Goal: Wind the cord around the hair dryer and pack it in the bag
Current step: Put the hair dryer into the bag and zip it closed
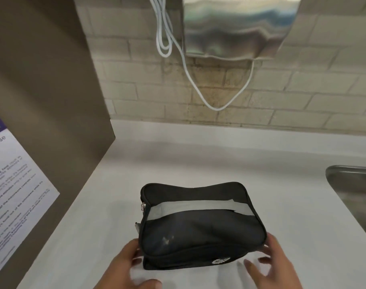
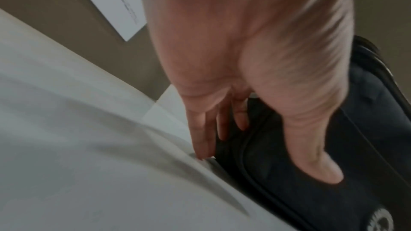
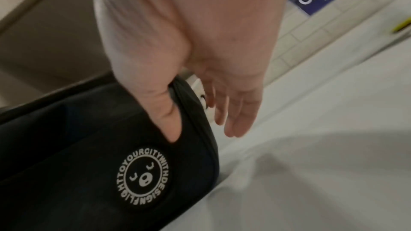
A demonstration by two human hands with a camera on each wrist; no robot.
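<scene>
- The black bag [image 1: 198,224] lies flat on the white counter [image 1: 261,163] at 6 o'clock in the head view, its zip closed as far as can be seen. The hair dryer and its cord are not visible, presumably packed inside.
- The left hand [image 1: 123,265] brackets the bag's 8 o'clock corner: thumb [image 2: 315,161] laid on the top panel, fingers [image 2: 200,129] straight down the side wall to the counter (a loose cradle, not a clenched grip).
- The right hand [image 1: 271,259] mirrors it at 4 o'clock, thumb [image 3: 164,115] on top near the round printed logo [image 3: 144,176], fingers [image 3: 235,111] spread and relaxed beside the end wall. Judged purpose: steadying or squaring the packed bag.
- At 12 o'clock, a steel wall unit [image 1: 236,28] on brick wall [image 1: 303,90] trails a white cable [image 1: 209,90].
- At 3 o'clock, a steel sink [image 1: 353,184].
- At 9 o'clock, a brown panel [image 1: 52,80] bearing a printed notice [image 1: 15,184].
</scene>
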